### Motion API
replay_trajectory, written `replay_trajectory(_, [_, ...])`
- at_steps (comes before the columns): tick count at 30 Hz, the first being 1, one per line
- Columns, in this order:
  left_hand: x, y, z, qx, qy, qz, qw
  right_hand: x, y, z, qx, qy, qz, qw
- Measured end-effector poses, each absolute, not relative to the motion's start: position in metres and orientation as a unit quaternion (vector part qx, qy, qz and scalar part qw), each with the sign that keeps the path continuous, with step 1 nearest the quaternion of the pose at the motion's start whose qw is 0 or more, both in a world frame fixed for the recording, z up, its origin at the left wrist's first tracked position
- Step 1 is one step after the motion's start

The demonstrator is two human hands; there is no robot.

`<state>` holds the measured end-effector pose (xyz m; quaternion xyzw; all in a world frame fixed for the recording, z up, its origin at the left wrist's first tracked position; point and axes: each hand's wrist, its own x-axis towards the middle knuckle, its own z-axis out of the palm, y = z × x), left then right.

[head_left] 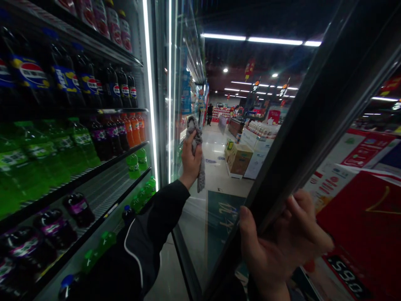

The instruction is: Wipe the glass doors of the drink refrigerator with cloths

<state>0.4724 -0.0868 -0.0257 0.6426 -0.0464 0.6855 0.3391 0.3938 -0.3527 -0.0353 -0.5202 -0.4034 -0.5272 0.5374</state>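
Observation:
My left hand (191,161) is closed around a crumpled grey cloth (201,177), which it holds up at the inside of a glass door (219,217). Whether the cloth presses on the pane is hard to make out. My right hand (278,244) grips the dark door frame (282,138) at its outer edge, thumb on the near side and fingers bent round the far side. The door stands swung out from a lit drinks cooler. Dark sleeves cover my arms, the left one with a pale stripe.
Cooler shelves on the left carry cola bottles (62,75), green soda bottles (83,140), purple-labelled bottles (78,207) and orange bottles (131,127). Beyond the glass are cardboard boxes (239,159), a floor mat (219,225) and a distant person (209,114). Red display boxes (366,213) stand close on the right.

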Motion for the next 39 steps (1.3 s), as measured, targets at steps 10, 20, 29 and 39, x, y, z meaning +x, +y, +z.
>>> replay_trajectory(10, [0.490,-0.016,-0.027,0.603,0.125,0.596,0.515,0.394,-0.348,-0.032,-0.511,-0.407,-0.534,0.537])
replay_trajectory(20, [0.421,-0.182,-0.005,0.606,-0.091,0.631,0.475,0.394,-0.347,-0.035,-0.503,-0.413,-0.551,0.523])
replay_trajectory(29, [0.410,-0.213,0.009,0.644,-0.236,0.657,0.313,0.393,-0.349,-0.039,-0.504,-0.402,-0.527,0.554])
replay_trajectory(39, [0.490,-0.084,0.009,0.642,-0.108,0.660,0.374,0.397,-0.355,-0.036,-0.517,-0.387,-0.509,0.570])
